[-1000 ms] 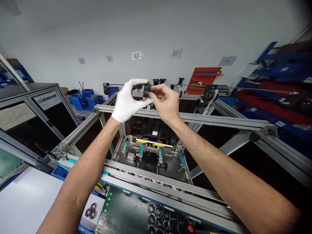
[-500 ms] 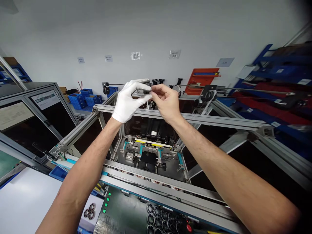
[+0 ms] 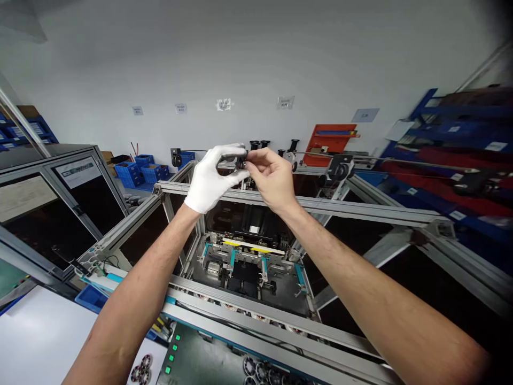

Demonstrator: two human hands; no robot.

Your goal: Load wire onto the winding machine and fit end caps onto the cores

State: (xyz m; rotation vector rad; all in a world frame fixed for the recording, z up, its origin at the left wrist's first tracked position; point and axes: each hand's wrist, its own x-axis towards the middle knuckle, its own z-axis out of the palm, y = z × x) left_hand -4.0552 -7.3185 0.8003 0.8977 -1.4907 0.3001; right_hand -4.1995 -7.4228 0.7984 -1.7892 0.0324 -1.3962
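Both arms reach up over an aluminium machine frame [image 3: 360, 208]. My left hand [image 3: 210, 179], in a white glove, is curled round a small dark part [image 3: 239, 160] at the far top of the frame. My right hand [image 3: 272, 179], bare, pinches the same part from the right with thumb and fingers. The two hands touch at the fingertips. The part is mostly hidden by the fingers and looks like a small black roller on a thin rod. Below the hands, inside the frame, sits a mechanism with yellow and teal pieces [image 3: 250, 248].
A black pulley unit [image 3: 337, 169] and thin rods run along the frame's far right. Blue bins [image 3: 140, 166] stand at the back left, an orange board [image 3: 331, 136] on the wall, blue shelving [image 3: 460, 144] at right. Round wound parts [image 3: 140, 369] lie near the front.
The hands stay together on the small part; the fingers have shifted slightly on it. The camera has tilted, so everything sits a little lower in the picture.
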